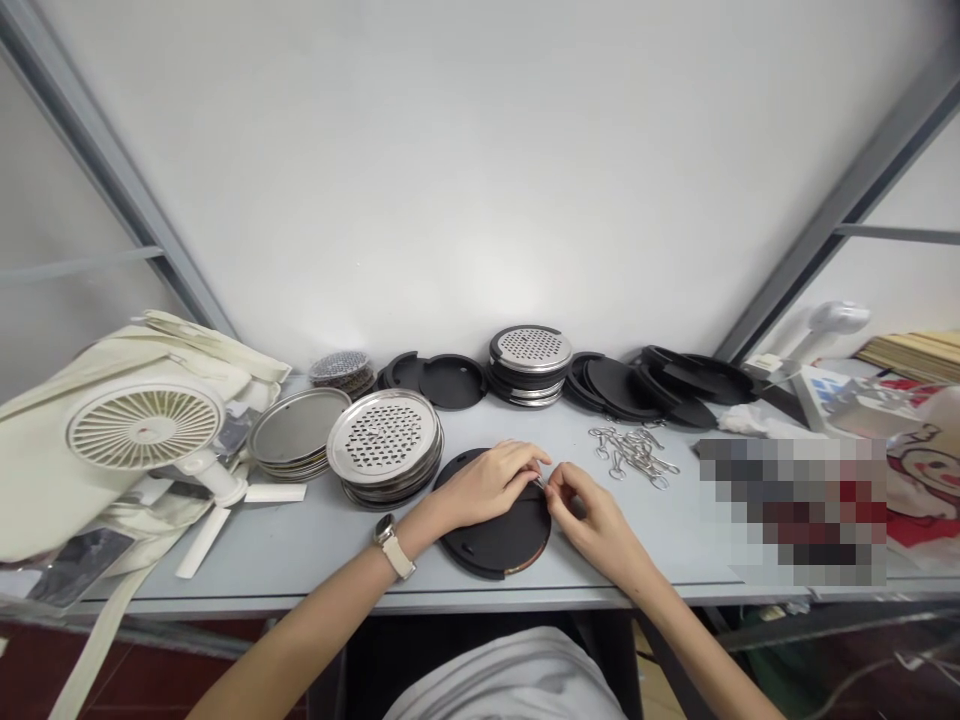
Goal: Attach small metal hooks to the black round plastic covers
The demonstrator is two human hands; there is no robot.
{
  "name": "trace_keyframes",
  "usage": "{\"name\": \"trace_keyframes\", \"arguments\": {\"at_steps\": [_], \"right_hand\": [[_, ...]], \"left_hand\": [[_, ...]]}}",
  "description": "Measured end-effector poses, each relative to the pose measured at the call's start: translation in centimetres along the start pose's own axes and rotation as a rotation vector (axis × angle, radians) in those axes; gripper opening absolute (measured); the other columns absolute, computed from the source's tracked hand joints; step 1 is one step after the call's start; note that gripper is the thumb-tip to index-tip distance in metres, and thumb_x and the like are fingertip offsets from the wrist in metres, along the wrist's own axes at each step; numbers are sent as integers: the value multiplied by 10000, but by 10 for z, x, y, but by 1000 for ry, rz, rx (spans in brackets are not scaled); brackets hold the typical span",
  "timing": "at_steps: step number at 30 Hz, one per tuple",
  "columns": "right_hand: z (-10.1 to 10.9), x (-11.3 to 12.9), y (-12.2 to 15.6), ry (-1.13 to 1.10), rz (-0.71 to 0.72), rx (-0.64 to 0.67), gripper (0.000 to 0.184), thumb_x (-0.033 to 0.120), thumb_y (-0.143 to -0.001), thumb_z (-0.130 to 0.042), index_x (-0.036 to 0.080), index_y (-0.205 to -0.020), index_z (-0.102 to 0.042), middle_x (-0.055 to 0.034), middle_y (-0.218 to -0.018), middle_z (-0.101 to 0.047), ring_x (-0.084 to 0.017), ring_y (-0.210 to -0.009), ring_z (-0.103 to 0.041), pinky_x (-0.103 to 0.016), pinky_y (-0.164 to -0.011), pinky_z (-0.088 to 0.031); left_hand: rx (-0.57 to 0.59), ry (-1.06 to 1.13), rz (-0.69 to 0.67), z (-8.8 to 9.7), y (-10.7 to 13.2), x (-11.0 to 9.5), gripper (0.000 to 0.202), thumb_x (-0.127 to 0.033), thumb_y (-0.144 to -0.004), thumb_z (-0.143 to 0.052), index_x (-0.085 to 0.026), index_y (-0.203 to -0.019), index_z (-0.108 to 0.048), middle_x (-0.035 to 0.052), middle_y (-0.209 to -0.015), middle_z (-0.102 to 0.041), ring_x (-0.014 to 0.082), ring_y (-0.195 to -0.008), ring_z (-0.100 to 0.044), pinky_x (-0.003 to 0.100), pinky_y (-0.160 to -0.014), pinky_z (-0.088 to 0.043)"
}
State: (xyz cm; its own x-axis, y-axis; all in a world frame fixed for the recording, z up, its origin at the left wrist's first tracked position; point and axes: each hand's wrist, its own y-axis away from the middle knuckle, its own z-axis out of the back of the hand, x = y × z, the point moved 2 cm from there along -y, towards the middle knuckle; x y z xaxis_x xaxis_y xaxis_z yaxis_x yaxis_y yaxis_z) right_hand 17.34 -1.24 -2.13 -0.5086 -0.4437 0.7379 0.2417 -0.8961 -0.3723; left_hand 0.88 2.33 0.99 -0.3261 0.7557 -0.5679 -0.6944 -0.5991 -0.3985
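Observation:
A black round disc [491,545] lies flat near the table's front edge, with a raised rim and a small knob on its lower left. My left hand [491,488] rests across its upper part, fingers curled and pinched together near the disc's right edge. Just right of the disc, my right hand [592,520] is closed in a pinch. A thin shiny metal piece [539,483] shows between the fingertips of both hands; its shape is mostly hidden. Several wire loops with ring ends [634,452] lie in a loose pile beyond my right hand.
Behind the disc stand stacks of perforated metal grater plates [384,436], plain metal plates [296,430] and another grater stack [529,350]. Black round parts [622,385] lie along the wall. A white fan [146,428] is on the left, a patterned bag [926,470] on the right.

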Motion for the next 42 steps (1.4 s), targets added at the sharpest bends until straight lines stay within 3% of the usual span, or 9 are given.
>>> {"name": "trace_keyframes", "arguments": {"at_steps": [6,13,20,29,42], "right_hand": [[0,0,2,15,-34,13,183,285,-950,-402,227,-776,-412,48,-623,-431,-133,-558,-426,-238,-529,-370],[-5,3,9,111,-32,50,167,296,-953,-383,241,-795,-382,44,-636,-449,-139,-530,-442,-242,-504,-364],[0,0,7,2,-92,64,216,333,-956,-397,233,-765,-394,60,-611,-388,-131,-539,-398,-232,-515,-334],[1,-3,5,-53,-108,117,279,367,-968,-385,218,-733,-403,60,-609,-359,-124,-560,-355,-230,-521,-314],[0,-8,4,-28,-116,166,233,287,-937,-385,209,-718,-388,56,-622,-372,-124,-578,-367,-237,-543,-298]], "left_hand": [[68,-51,-4,1,1,1,161,-136,-951,-434,-173,-972,-589,40,-976,-584,163,-937,-564,283,-877,-444],[47,-107,-11,1,2,-1,193,-161,-941,-451,-180,-1036,-618,55,-1020,-574,166,-932,-573,279,-867,-445],[59,-186,-63,-1,0,-3,164,-159,-821,-552,-174,-982,-583,46,-941,-595,198,-927,-558,317,-885,-422],[92,-178,-70,-1,0,-2,105,-185,-870,-565,-176,-973,-576,44,-958,-613,197,-952,-561,315,-901,-408],[76,-87,-72,2,1,-4,255,-129,-853,-608,-185,-1092,-539,45,-1032,-634,200,-1004,-570,328,-937,-412]]}}
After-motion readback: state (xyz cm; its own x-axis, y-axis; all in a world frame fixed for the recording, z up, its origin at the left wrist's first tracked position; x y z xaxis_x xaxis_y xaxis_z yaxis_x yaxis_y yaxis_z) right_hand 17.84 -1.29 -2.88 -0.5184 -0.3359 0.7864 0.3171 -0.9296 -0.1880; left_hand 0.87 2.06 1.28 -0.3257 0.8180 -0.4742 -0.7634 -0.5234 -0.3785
